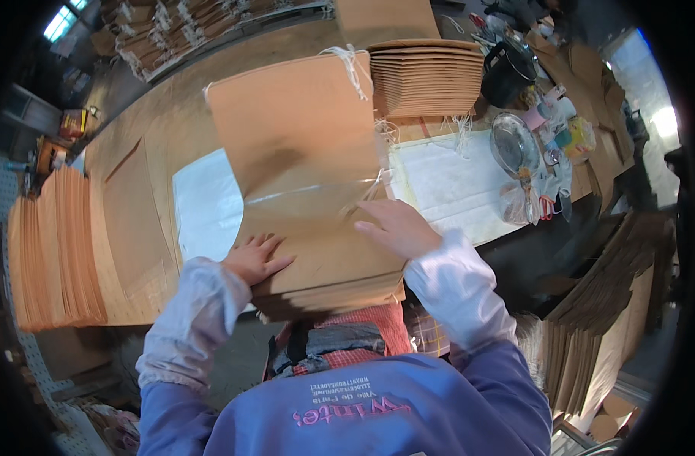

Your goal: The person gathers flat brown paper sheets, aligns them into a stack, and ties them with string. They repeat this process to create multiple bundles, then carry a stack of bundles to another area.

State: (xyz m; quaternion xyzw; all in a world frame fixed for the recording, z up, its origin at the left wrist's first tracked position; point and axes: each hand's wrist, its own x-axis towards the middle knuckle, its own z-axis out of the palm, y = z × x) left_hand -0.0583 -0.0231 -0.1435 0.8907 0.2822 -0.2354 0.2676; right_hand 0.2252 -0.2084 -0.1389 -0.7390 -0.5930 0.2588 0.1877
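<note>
A stack of brown kraft-paper file folders [325, 262] lies in front of me at the table's near edge. The top one's long upper panel [290, 106] reaches away from me, with white string at its far corners. Across its middle runs a shiny crease. My left hand [255, 260] rests on the stack's left side, open with fingers spread. On the right side lies my right hand [402, 228], open, thumb and fingers apart. Its fingertips are beside a short white string [375, 185] at the folder's right edge.
Behind stands a pile of folded folders [427, 80] with strings hanging. To the right are a metal dish [514, 144], a black bucket [507, 74] and small items. Brown paper stacks stand at left [55, 251] and lower right [598, 311]. White sheets [450, 178] cover part of the table.
</note>
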